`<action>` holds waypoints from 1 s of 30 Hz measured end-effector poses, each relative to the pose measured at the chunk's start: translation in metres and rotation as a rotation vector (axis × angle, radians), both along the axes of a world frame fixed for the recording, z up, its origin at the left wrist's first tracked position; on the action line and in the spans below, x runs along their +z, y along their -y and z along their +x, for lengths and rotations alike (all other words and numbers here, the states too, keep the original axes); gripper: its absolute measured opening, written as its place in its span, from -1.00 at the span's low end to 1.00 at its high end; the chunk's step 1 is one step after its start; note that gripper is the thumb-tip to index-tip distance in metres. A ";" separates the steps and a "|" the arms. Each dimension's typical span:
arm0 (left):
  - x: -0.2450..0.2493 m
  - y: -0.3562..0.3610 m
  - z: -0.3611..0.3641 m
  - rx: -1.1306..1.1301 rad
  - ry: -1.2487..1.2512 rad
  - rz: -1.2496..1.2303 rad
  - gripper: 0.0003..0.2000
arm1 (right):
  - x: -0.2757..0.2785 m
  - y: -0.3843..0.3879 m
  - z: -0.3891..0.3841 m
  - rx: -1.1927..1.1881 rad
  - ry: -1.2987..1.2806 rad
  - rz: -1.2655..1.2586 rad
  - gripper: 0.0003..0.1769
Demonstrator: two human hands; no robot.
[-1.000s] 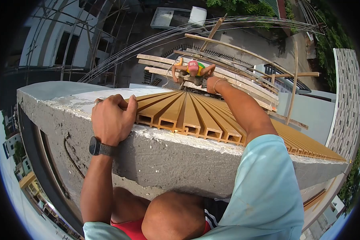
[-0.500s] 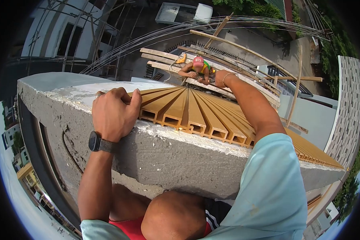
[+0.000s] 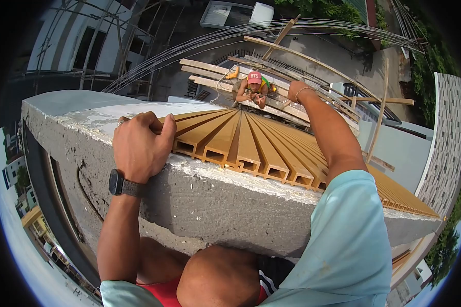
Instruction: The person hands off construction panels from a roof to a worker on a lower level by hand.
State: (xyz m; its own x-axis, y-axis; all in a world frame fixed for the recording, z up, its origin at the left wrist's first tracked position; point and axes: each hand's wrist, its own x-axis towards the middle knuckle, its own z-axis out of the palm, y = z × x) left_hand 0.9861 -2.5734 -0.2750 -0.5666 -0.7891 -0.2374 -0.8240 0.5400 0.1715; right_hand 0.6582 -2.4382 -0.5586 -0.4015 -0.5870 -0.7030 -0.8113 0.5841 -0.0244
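Note:
My left hand [image 3: 142,145] grips the top of the grey concrete ledge [image 3: 230,204], its fingers curled over the far side and its thumb stretched toward the end of the brown fluted panels [image 3: 248,148]. These hollow, ribbed panels run down the wall's outer face, their open ends at the ledge's top edge. Beyond the panels, my right hand [image 3: 297,91] reaches out in the air, curled closed. Its fingertips point away, and what they hold, if anything, is hidden. Below, a co-worker [image 3: 254,89] in a red cap looks up with both hands raised near the chest.
Wooden scaffold planks [image 3: 210,74] surround the co-worker, with a yellow power tool [image 3: 233,72] on them. Power cables [image 3: 189,43] cross behind the scaffold. The ground lies far below, with a white truck [image 3: 235,15]. A stone-patterned wall [image 3: 440,138] stands at right.
My right hand has lifted slightly and moved right, away from the panels. My left hand stays on the ledge. The co-worker below has straightened and raised their hands.

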 end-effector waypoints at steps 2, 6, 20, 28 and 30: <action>0.000 0.000 0.000 -0.005 0.007 -0.009 -0.60 | -0.005 -0.005 -0.007 0.047 -0.015 -0.005 -0.70; -0.001 0.000 0.001 -0.024 0.019 -0.025 -0.59 | -0.009 -0.013 -0.013 0.132 -0.022 0.003 -0.69; -0.004 0.001 0.002 -0.036 -0.063 -0.054 -0.58 | 0.318 -0.099 0.069 -0.081 -0.011 -0.601 -0.79; -0.006 0.004 0.005 -0.049 0.003 -0.074 -0.56 | 0.337 -0.256 0.163 -0.803 0.104 -1.290 -0.83; -0.003 0.002 0.002 -0.039 0.029 -0.063 -0.54 | 0.305 -0.278 0.180 -0.844 0.063 -1.385 -0.86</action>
State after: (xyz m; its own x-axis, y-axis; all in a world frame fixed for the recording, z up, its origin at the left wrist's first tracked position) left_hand 0.9881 -2.5758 -0.2780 -0.5908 -0.7802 -0.2053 -0.8062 0.5809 0.1125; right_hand 0.8381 -2.1601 -0.2535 -0.9128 -0.3897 0.1221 -0.2665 0.3419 -0.9012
